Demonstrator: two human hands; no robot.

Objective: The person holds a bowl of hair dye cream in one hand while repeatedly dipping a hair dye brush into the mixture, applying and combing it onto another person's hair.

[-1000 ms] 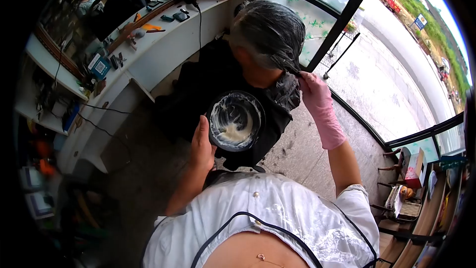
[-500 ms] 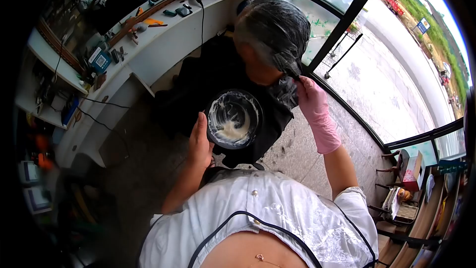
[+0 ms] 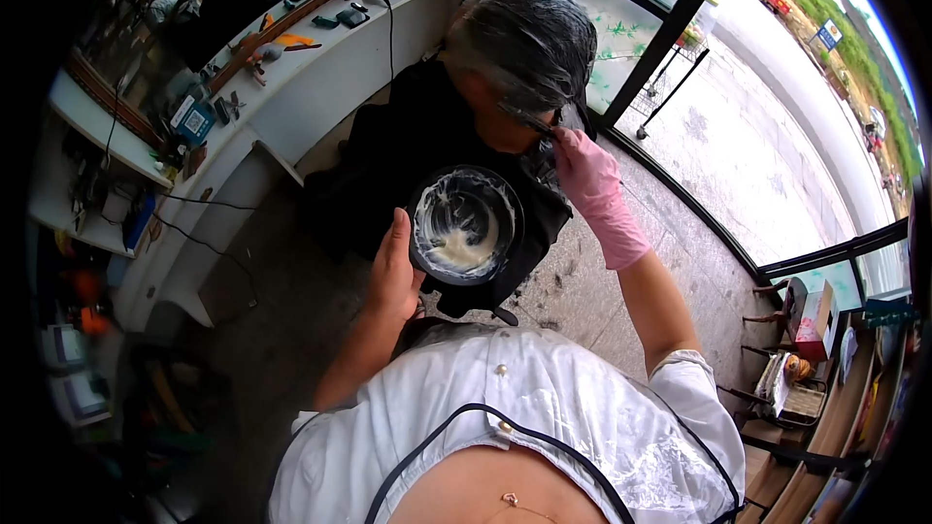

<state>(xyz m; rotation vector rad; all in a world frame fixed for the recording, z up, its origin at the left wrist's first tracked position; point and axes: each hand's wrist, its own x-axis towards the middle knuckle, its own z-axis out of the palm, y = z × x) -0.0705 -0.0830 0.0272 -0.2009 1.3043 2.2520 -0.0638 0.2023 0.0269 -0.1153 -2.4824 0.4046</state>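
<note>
A black bowl (image 3: pixel 518 225) is in my bare left hand (image 3: pixel 393 267), the thumb at its near side rim. Whitish cream (image 3: pixel 462 250) coats the inside and pools at the bottom. My right hand (image 3: pixel 592 184) wears a pink glove and is closed around a thin dark tool, which looks like a tint brush (image 3: pixel 525 118). Its far end lies against the side of a seated person's head, at the hairline. The person's dark hair (image 3: pixel 529 34) is slick and streaked with cream. A black cape (image 3: pixel 364 175) covers their body.
A white counter (image 3: pixel 325 53) with a mirror (image 3: pixel 146 49), a corded dryer and small tools curves along the left. Dark-framed glass (image 3: pixel 670 44) and a doorway stand at right. Chairs (image 3: pixel 791 315) and shelves (image 3: pixel 820 427) are at lower right. Cords hang at left.
My right hand has moved left and up, bringing the brush from the hair's lower edge to the side of the head. The bowl has shifted slightly right and up.
</note>
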